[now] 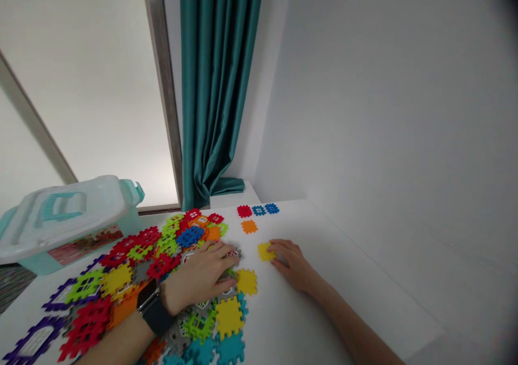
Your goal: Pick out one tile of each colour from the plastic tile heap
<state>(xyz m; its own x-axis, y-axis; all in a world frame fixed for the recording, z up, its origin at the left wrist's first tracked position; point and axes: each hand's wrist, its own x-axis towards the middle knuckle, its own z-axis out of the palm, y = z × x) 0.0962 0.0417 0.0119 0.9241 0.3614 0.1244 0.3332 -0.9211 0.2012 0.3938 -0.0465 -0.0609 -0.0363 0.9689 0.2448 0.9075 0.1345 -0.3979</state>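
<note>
My left hand (206,276), with a dark smartwatch (148,296) on its wrist, lies over a heap of coloured plastic interlocking tiles, its fingers stretched out. What is under the palm is hidden. By its thumb lies a yellow square tile (246,282), and nearer to me another yellow tile (229,316). My right hand (292,261) grips the right edge of a small yellow tile (265,251) flat on the white table. Beyond that tile lie an orange tile (249,226), a red tile (244,211) and two blue tiles (272,208), set apart from the heap.
A lidded pale turquoise storage box (81,219) stands at the back left. Red tiles (87,327) and purple frame pieces (36,338) spread across the left of the white table (291,322). A green curtain (214,95) hangs behind, and a pale wall (384,138) borders the right side.
</note>
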